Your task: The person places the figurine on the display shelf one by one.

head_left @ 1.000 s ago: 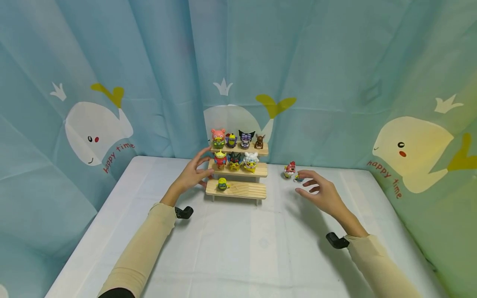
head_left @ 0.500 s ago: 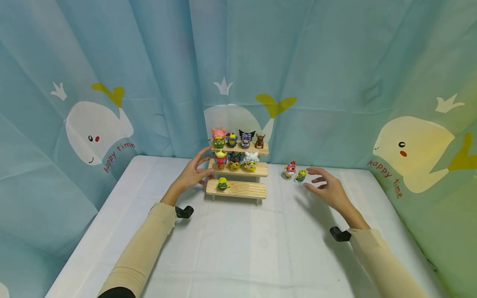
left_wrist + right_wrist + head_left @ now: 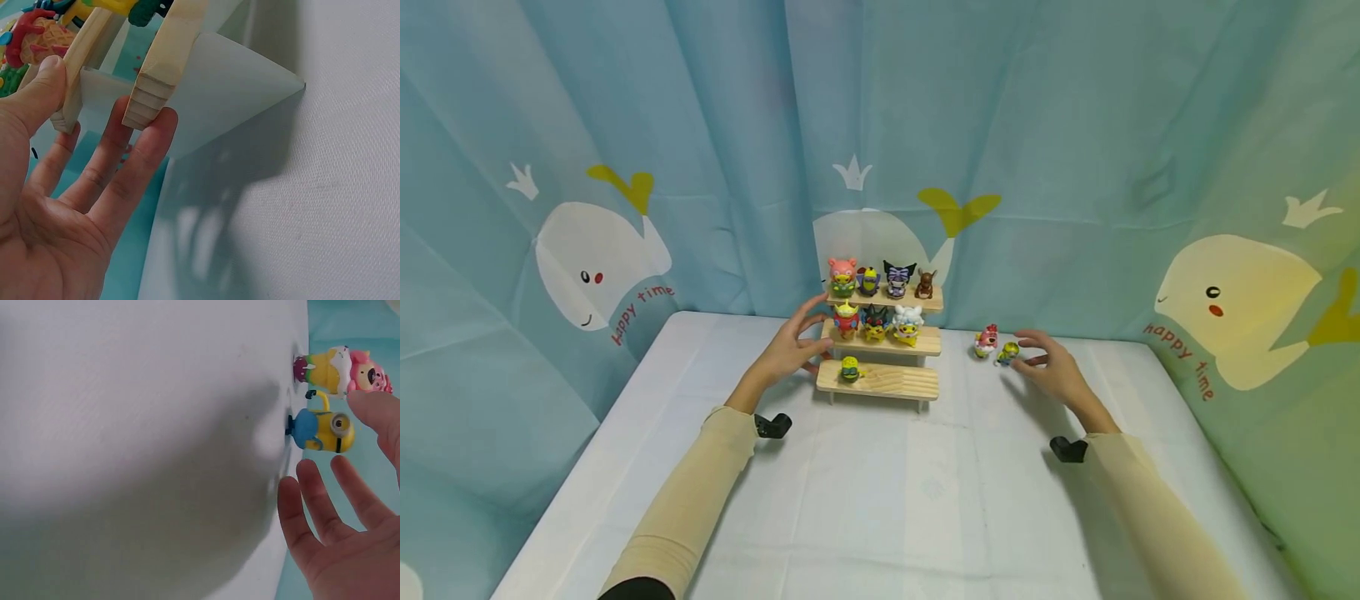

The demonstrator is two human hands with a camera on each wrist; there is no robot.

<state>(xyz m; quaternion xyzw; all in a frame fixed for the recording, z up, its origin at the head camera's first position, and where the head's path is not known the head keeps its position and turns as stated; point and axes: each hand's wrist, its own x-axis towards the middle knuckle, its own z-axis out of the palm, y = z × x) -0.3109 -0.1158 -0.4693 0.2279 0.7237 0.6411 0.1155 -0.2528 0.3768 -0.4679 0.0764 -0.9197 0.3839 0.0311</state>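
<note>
A three-tier wooden display stand (image 3: 917, 386) stands at the back of the table with small toy figurines on it. My left hand (image 3: 786, 354) holds its left side; in the left wrist view the thumb is on one plank's end and fingertips touch the lower plank (image 3: 150, 97). My right hand (image 3: 1056, 371) is beside a yellow-and-blue Minion figurine (image 3: 1008, 353) standing on the table. In the right wrist view, thumb and spread fingers are either side of this Minion (image 3: 319, 430), with gaps between. A pink-headed figurine (image 3: 986, 342) stands to its left.
Several figurines fill the stand's upper tiers, such as a pink-hooded one (image 3: 842, 279) and a white-hooded one (image 3: 907, 323). A yellow figurine (image 3: 849, 369) is on the bottom tier. Close behind the white-covered table (image 3: 865, 500) hangs a blue curtain (image 3: 1060, 150).
My right hand first covered part of the Minion, drew off to the right, and is now further forward with fingers beside it. My left hand stays at the stand.
</note>
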